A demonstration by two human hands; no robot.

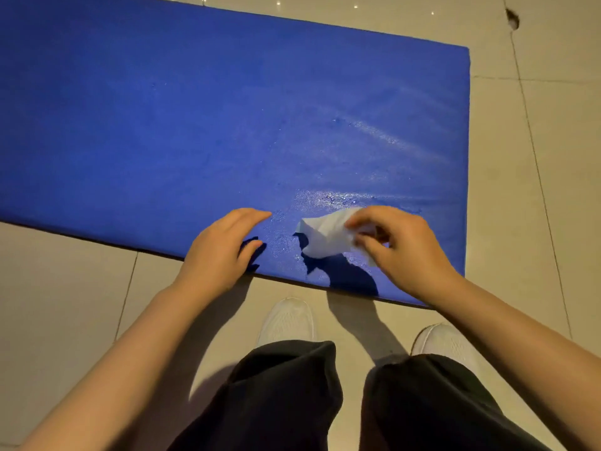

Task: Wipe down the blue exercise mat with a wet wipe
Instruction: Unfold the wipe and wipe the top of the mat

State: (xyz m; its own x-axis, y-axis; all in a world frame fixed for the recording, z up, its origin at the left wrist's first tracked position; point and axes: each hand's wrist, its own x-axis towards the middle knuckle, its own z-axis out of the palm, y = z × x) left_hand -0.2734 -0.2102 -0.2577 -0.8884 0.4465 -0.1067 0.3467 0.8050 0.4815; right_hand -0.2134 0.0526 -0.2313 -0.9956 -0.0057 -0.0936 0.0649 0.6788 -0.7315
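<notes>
On the tiled floor point(553, 190) lies the blue exercise mat point(162, 125), its near edge just in front of 2 white shoes point(287, 320). From the head view, the right hand point(400, 249) pinches a crumpled white wet wipe point(325, 236), fingers point(357, 219) curled round it, near the mat's near right corner. The left hand point(221, 249) rests on the mat close beside it, fingers loosely extended and holding nothing. Wet streaks glisten on the right part only; the left looks dry. To wipe well, I judge the wipe should be spread flatter, pressed under the palm, and drawn in overlapping strokes leftward while the left hand steadies the mat.
</notes>
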